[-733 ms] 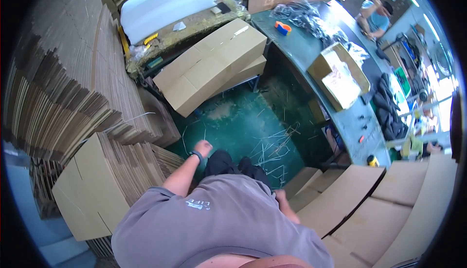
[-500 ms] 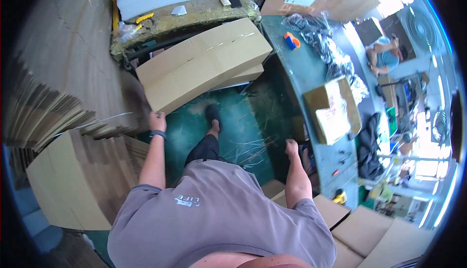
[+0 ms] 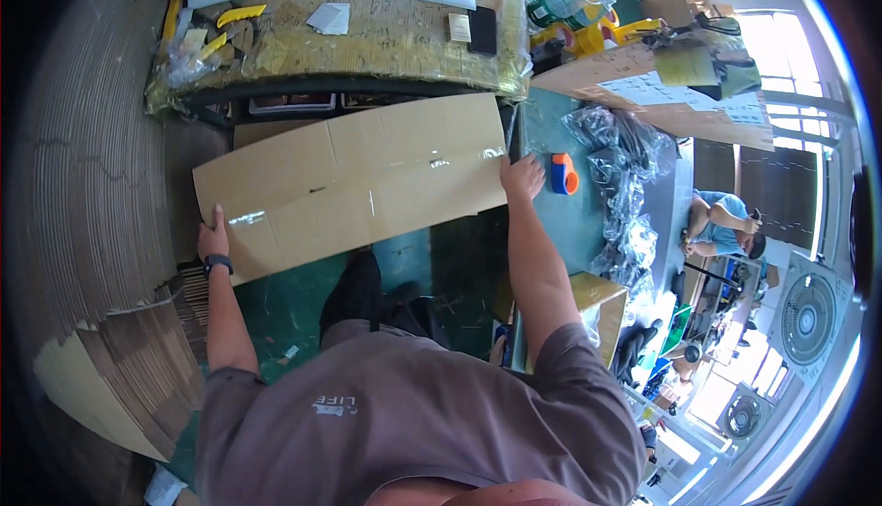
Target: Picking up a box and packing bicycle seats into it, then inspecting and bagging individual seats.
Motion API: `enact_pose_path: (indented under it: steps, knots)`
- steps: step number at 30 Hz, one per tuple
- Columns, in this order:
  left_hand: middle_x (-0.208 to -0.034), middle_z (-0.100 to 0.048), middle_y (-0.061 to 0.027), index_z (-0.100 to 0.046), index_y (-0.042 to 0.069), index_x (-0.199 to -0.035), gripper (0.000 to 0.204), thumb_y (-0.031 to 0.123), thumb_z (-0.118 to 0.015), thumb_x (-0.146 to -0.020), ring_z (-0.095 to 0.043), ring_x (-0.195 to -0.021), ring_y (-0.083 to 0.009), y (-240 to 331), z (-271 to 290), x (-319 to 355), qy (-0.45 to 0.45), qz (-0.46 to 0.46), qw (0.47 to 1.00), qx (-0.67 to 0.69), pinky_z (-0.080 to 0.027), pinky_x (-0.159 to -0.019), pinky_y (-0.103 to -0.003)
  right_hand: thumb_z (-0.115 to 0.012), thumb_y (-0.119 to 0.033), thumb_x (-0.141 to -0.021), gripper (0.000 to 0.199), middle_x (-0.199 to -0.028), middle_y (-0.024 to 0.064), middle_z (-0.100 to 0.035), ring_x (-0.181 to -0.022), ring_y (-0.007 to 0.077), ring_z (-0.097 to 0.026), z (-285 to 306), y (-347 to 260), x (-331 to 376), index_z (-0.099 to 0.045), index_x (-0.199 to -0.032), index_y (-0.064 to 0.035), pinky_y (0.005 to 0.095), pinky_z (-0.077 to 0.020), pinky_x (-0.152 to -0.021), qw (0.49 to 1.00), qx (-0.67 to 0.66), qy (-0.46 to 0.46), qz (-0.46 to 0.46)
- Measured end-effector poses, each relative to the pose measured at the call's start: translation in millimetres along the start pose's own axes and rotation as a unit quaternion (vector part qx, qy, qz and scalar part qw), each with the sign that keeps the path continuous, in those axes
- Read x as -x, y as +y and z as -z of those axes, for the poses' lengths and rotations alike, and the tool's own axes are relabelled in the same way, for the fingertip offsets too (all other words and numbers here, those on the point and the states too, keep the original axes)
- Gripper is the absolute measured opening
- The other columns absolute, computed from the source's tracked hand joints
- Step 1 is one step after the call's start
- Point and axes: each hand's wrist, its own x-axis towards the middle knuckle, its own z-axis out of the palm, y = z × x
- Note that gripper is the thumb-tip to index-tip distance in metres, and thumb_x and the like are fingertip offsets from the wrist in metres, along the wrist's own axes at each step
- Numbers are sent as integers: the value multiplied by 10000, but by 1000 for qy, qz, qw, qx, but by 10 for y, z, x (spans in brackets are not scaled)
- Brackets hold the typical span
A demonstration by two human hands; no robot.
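Observation:
A long brown cardboard box (image 3: 358, 198) with bits of clear tape on its face lies across in front of me, slightly tilted, its right end farther off. My left hand (image 3: 213, 238) grips its left end near the lower corner, thumb along the face and the other fingers mostly hidden. At the opposite end, my right hand (image 3: 524, 178) is closed round the right edge. An orange and blue tape dispenser (image 3: 564, 175) lies on the green bench (image 3: 548, 125) just right of that hand.
A wooden worktable (image 3: 386, 46) stands beyond the box, with yellow cutters (image 3: 241, 15) and a white foam roll on it. Stacked cardboard (image 3: 101, 184) rises at left. Clear plastic wrap (image 3: 625, 193) and an open carton (image 3: 597, 308) are at right. Another person (image 3: 721, 223) sits farther right.
My right hand has come up from beside the bench to take hold of the box's right end. The left hand keeps its end. My view has turned, and the box lies more level across it.

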Motion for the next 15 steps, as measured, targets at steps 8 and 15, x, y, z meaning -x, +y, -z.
enact_pose_path:
  steps: [8,15]
  knots:
    - [-1296,-756,-358,-770,-119,-1260,1142,938,-436,-984,-707,-1269,-515,499,126,160,24,50,996,73,-552,-1070,-567,-389,-946,-964,1160,-1449,348,-696,-1414,482,-648,-230,-130,-792,-751,-1377,75,553,-495,-1190,965,-159,-197,-65]
    - [-1289,-755,-364,-780,-120,-1243,1162,957,-442,-964,-704,-1255,-537,81,715,1782,89,132,987,-6,-537,-1080,-574,-445,-865,-1005,956,-1271,313,-781,-1261,493,-728,735,745,89,-834,-1247,-26,568,-543,-1104,984,-135,-113,-36]
